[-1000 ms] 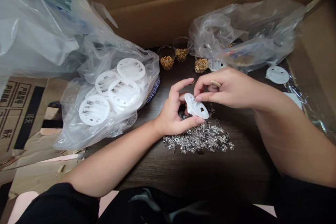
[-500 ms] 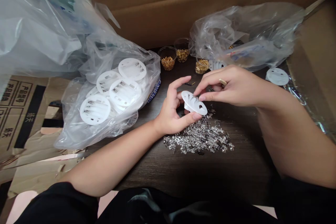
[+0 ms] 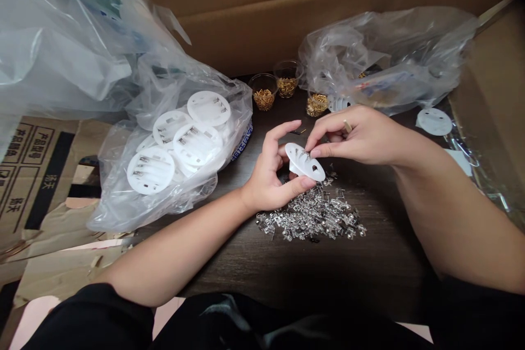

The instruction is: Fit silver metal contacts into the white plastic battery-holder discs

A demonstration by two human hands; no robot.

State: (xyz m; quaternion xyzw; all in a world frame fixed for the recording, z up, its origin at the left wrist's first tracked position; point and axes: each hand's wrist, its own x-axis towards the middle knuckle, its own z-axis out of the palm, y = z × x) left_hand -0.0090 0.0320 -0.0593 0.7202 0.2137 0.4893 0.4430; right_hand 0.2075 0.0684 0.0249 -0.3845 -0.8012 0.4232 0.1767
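A round white plastic piece point(image 3: 304, 163) is tilted in my left hand point(image 3: 273, 175), with the thumb on its near edge and the fingers behind it. My right hand point(image 3: 348, 134) pinches at the upper face of that piece, and a small metal part shows at the fingertips, too small to make out fully. Just below both hands lies a loose heap of small metal clips and springs point(image 3: 314, 216) on the dark table point(image 3: 262, 262). A thin dark and gold piece point(image 3: 298, 132) lies beyond the hands.
At the left, a clear plastic bag point(image 3: 192, 188) holds several round white pieces point(image 3: 151, 170). Small clear cups point(image 3: 263, 92) of gold-coloured parts stand at the back. Another plastic bag point(image 3: 385, 60) lies at the back right, near a white disc point(image 3: 435, 121). Cardboard point(image 3: 287, 5) rises behind.
The view has shifted slightly. My right forearm has moved a little to the left, showing a white patch at the right. Both hands keep their hold at the white piece.
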